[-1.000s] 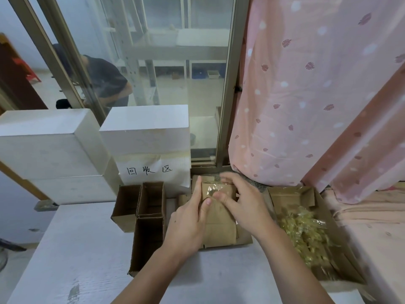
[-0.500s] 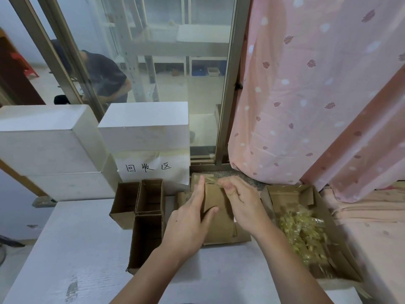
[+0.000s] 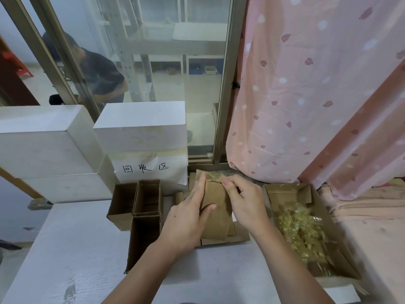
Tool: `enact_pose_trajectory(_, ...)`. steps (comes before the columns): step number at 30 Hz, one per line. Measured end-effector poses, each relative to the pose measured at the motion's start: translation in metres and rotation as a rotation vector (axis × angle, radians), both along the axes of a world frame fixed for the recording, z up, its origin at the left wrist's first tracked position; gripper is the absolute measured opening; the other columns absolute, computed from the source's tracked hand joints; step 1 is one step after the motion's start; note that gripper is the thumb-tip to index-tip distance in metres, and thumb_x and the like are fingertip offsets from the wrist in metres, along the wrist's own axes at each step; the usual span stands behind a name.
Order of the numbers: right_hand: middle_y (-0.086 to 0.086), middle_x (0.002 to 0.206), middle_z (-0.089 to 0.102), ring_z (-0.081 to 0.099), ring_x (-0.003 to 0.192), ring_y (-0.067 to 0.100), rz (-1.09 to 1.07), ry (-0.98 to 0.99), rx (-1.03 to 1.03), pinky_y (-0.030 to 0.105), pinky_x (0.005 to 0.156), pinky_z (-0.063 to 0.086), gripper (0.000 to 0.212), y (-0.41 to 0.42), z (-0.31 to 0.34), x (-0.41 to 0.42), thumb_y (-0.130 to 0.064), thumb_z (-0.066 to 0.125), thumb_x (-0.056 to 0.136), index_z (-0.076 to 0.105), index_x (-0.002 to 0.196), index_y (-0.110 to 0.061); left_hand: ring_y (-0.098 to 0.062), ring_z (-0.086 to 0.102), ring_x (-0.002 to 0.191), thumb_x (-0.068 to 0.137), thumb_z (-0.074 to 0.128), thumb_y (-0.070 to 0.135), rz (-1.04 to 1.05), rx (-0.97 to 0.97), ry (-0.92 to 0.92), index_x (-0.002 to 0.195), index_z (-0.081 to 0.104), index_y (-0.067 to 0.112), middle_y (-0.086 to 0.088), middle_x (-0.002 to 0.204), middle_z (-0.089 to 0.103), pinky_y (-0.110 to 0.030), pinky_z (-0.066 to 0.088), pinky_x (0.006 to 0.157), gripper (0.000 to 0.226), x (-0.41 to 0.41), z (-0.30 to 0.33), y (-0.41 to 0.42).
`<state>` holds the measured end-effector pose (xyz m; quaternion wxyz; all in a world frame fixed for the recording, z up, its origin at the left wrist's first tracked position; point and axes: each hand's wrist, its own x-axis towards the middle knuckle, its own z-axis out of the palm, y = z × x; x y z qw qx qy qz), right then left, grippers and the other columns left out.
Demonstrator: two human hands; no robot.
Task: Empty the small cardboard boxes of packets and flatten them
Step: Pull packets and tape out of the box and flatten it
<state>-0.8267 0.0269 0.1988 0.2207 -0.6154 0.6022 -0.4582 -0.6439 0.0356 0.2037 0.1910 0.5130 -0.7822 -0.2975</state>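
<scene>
A small brown cardboard box stands between my hands above a pile of flattened boxes on the white table. My left hand holds its left side, fingers straight along the edge and thumb on the front face. My right hand pinches the clear tape at the box's top end. Three open small boxes sit to the left. A large open carton at the right holds a heap of yellowish clear packets.
Two white blocks and a paper sign with handwriting stand behind the boxes. A pink patterned curtain hangs at the right. Behind the glass door a person bends over. The white table extends left and toward me.
My right hand has drawn its fingers in to pinch the tape at the box's top. My left hand has shifted slightly up along the box's left edge.
</scene>
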Motion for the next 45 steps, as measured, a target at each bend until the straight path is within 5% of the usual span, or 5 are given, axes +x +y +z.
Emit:
enact_pose_trajectory(9, -0.026, 0.118, 0.071, 0.065, 0.117, 0.002, 0.139, -0.24, 0.061, 0.036, 0.101, 0.054, 0.041, 0.001, 0.013, -0.005, -0.018, 0.087, 0.08, 0.076, 0.112, -0.041, 0.009, 0.043, 0.14, 0.105, 0.057, 0.04, 0.022, 0.231, 0.415, 0.152, 0.003, 0.065, 0.04, 0.149, 0.045, -0.036, 0.037, 0.123, 0.076, 0.024, -0.003, -0.017)
enact_pose_trajectory(16, -0.035, 0.11, 0.055, 0.06, 0.108, 0.006, -0.069, 0.069, -0.176, 0.016, 0.097, 0.046, 0.019, 0.003, 0.019, 0.021, -0.034, 0.084, 0.081, 0.082, 0.099, -0.03, 0.004, 0.052, 0.129, 0.065, 0.092, 0.059, 0.256, 0.11, 0.308, 0.158, -0.008, 0.054, 0.035, 0.141, 0.047, -0.022, 0.044, 0.105, 0.136, -0.002, 0.014, 0.003)
enact_pose_trajectory(34, -0.01, 0.085, 0.067, 0.063, 0.088, 0.015, 0.165, -0.155, -0.2, 0.024, 0.079, 0.049, 0.012, 0.001, 0.036, 0.017, -0.04, 0.071, 0.089, 0.075, 0.085, -0.029, -0.003, 0.062, 0.103, 0.066, 0.079, 0.042, 0.202, 0.143, 0.461, 0.115, 0.055, 0.042, 0.02, 0.109, 0.066, -0.038, 0.054, 0.091, 0.054, 0.009, 0.019, 0.001)
enact_pose_trajectory(41, -0.012, 0.109, 0.07, 0.064, 0.111, 0.017, 0.305, -0.091, -0.081, 0.023, 0.094, 0.048, 0.036, -0.001, 0.04, 0.006, -0.049, 0.056, 0.099, 0.077, 0.111, -0.023, 0.005, 0.063, 0.106, 0.077, 0.083, 0.031, 0.191, 0.157, 0.488, 0.11, 0.046, 0.076, 0.03, 0.113, 0.066, -0.021, 0.051, 0.086, 0.066, 0.018, 0.021, -0.003)
enact_pose_trajectory(45, -0.015, 0.105, 0.073, 0.066, 0.107, 0.009, 0.316, -0.127, 0.026, 0.018, 0.092, 0.048, 0.03, 0.001, 0.046, 0.002, -0.021, 0.084, 0.081, 0.077, 0.107, -0.034, 0.008, 0.061, 0.113, 0.073, 0.079, 0.043, 0.201, 0.187, 0.526, 0.135, 0.044, 0.059, 0.033, 0.119, 0.064, -0.02, 0.052, 0.092, 0.073, 0.019, 0.017, -0.001)
